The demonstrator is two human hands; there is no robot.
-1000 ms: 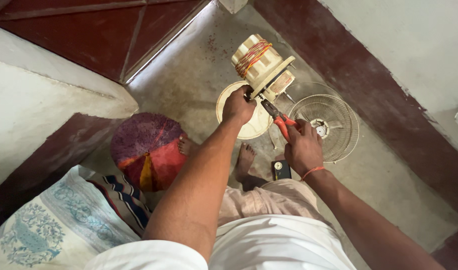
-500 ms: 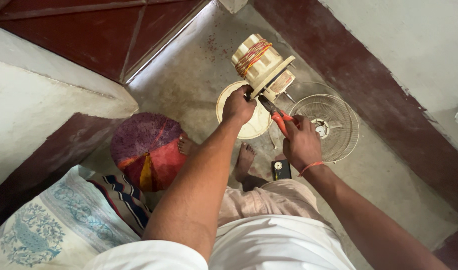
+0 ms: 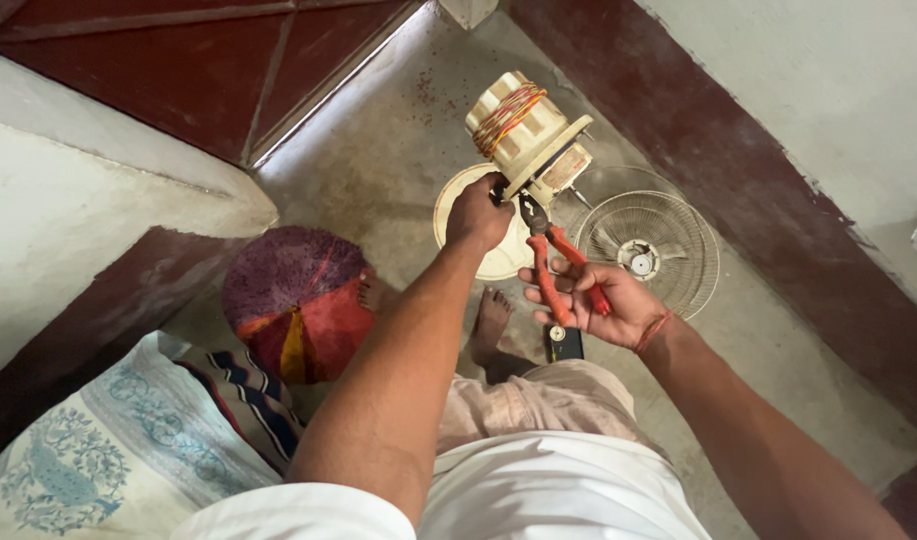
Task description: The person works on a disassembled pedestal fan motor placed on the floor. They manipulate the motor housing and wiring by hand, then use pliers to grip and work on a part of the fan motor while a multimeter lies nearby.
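So, one cream fan motor housing (image 3: 526, 135), with red and yellow wire wound round its upper part, is held up over the concrete floor (image 3: 378, 130), tilted toward the upper left. The left hand (image 3: 478, 213) is closed around its lower edge from below, fingers curled tight on it, so the motor sits right above and touching that hand. One pair of red-handled pliers (image 3: 558, 265) is held in the right hand (image 3: 593, 300); the fingers there are loosely spread round the two handles, which are parted a bit, and the metal nose is pointed up at the underside of the motor, just beside the left hand. Whether the nose actually bites on anything can't be told.

Under the hands, one round cream fan base (image 3: 468, 235) is seen on the floor, partly covered by the left arm. Two wire fan grilles (image 3: 668, 235) are laid overlapping to the right of it. One small dark phone (image 3: 564, 343) is lying near one bare foot (image 3: 490, 320). One round woven cushion (image 3: 293, 300) in purple, red and yellow is sat to the left, with a patterned cloth (image 3: 128, 440) beside it.
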